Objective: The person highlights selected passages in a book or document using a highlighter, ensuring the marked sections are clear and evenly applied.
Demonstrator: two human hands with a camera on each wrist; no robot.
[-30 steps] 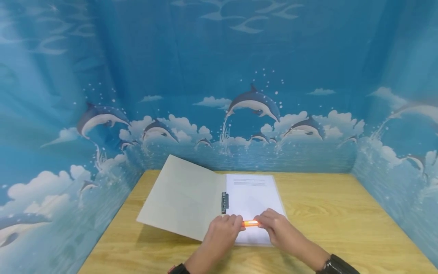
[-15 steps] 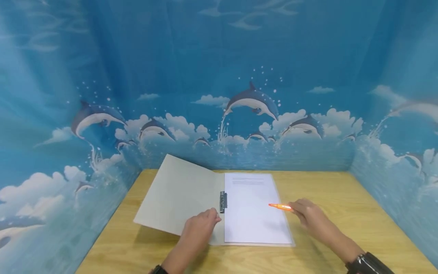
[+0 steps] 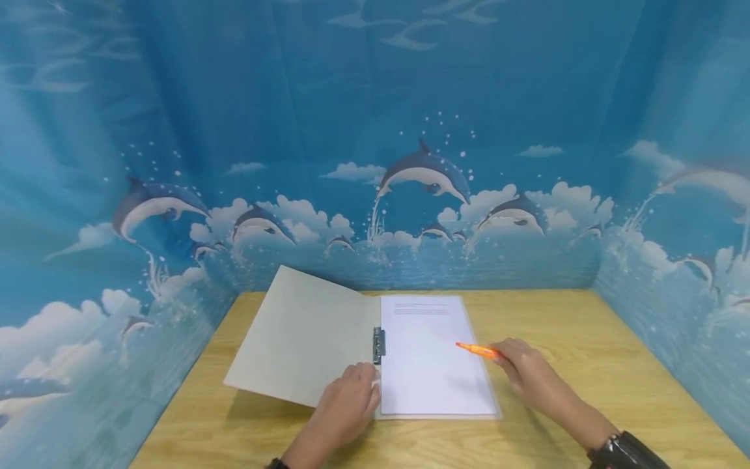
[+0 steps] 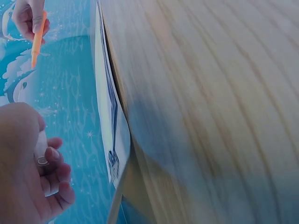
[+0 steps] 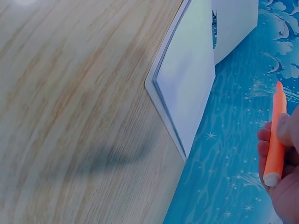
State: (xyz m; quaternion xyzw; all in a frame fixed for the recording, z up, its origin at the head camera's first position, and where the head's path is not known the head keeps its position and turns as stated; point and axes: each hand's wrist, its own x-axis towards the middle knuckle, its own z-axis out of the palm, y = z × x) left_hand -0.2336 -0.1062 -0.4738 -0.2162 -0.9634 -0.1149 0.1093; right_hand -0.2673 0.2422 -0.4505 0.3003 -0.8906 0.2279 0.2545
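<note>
The folder (image 3: 305, 339) has a plain pale grey cover. The clip (image 3: 378, 345) at the folder's spine is dark silver. The paper (image 3: 433, 371) on the folder's right side is white, with fine grey print lines (image 3: 420, 309) toward the folder's far edge. The highlighter (image 5: 275, 156), near the folder's right edge, is bright orange with a whitish rear end. The cap (image 4: 41, 147), near the folder's spine, is pale and translucent. The table (image 3: 568, 339) beneath the folder is yellowish with streaked wood grain. The backdrop (image 3: 515, 78) behind the folder is blue, patterned with white clouds (image 3: 577, 202) and grey-blue, white-bellied dolphins (image 3: 424, 170).
</note>
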